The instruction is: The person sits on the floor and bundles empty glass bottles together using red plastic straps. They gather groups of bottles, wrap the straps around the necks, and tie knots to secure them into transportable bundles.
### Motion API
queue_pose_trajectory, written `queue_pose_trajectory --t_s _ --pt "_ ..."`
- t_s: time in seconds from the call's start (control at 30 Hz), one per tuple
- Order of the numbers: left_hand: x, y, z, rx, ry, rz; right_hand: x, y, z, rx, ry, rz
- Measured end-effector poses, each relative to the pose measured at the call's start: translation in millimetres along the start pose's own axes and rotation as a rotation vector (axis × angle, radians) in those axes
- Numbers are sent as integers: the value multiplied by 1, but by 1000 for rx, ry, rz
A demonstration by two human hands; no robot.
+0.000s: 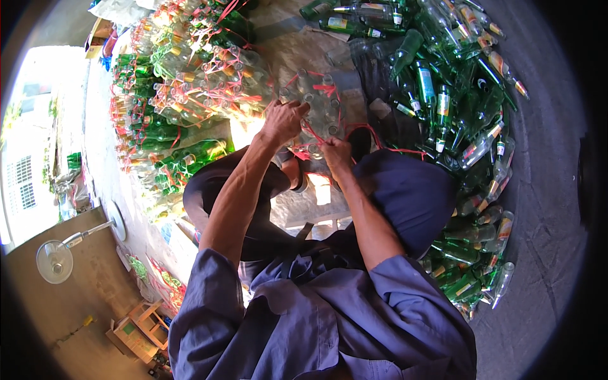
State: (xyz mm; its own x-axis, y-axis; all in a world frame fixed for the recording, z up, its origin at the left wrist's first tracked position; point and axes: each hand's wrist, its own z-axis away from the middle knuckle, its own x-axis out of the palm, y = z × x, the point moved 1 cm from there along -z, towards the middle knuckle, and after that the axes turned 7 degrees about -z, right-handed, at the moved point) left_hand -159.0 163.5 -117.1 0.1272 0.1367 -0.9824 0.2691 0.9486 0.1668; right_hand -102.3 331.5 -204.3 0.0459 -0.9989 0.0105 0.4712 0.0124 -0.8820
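Note:
A cluster of clear glass bottles (319,107) stands upright on the floor before me, mouths up, with red plastic twine (311,133) around it. My right hand (337,154) grips the twine at the near side of the cluster. Over the bottle tops at the cluster's left side is my left hand (285,121), its fingers curled. What lies inside those fingers is hidden. A loose length of red twine (380,142) trails right from the cluster, across my knee.
Bundles of clear bottles (223,78) and green bottles (161,128), tied with twine, stand at left. A large heap of loose green and clear bottles (446,99) lies at right on dark sheeting (536,228). A pedestal fan (54,261) and a wooden stool (147,318) are at lower left.

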Motion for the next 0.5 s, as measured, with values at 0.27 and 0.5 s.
queue_pose_trajectory --t_s 0.27,0.5 --pt "20 4 -10 -263 -7 63 5 11 2 16 70 21" --pt "39 -7 -14 -299 -41 95 1 23 9 198 72 -210"
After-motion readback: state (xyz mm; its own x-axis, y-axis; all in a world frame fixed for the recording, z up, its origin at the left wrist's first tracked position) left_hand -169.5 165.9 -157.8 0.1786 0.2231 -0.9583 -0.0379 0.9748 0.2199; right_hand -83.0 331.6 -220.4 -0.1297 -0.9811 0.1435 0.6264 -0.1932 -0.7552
